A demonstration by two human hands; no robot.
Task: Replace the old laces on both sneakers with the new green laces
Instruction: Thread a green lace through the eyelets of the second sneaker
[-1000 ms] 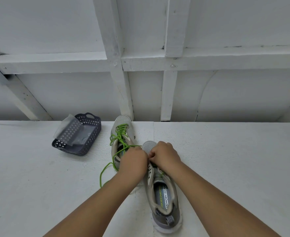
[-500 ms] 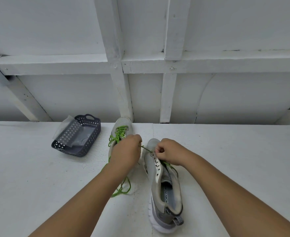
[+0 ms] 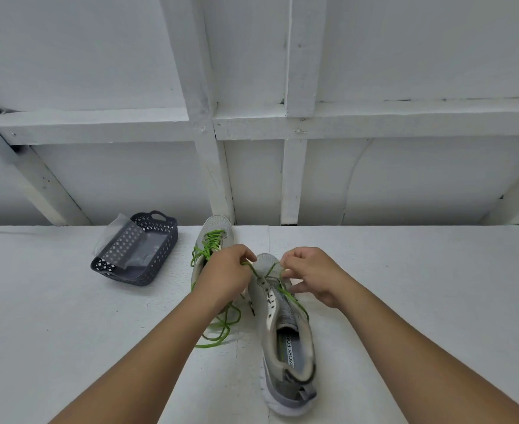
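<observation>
Two grey sneakers lie on the white table. The far sneaker (image 3: 217, 228) is laced with a green lace, and its loose ends trail down the table beside my left forearm. The near sneaker (image 3: 285, 338) points away from me, with a green lace (image 3: 263, 272) running across its lowest eyelets. My left hand (image 3: 224, 278) pinches one end of that lace at the sneaker's left. My right hand (image 3: 310, 275) pinches the other end at the sneaker's right; that strand runs down along the tongue.
A dark perforated basket (image 3: 160, 246) holding a clear plastic bag stands at the left on the table (image 3: 420, 286). A white framed wall rises right behind the table's far edge.
My hands have drawn apart from the near sneaker's toe, pulling the green lace out to both sides. The near sneaker has shifted slightly to the right.
</observation>
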